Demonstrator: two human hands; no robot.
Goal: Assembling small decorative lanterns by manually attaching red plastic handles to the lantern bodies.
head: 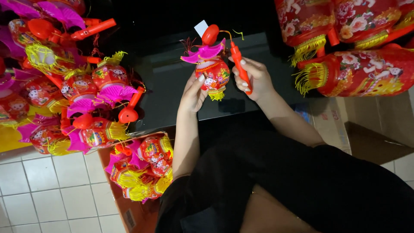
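Over black table: left hand cups red lantern; right hand grips handle.

left hand palm hidden behind lantern, big lanterns cropped at right edge

A small red lantern with magenta roof and yellow fringe hangs upright from its orange handle.
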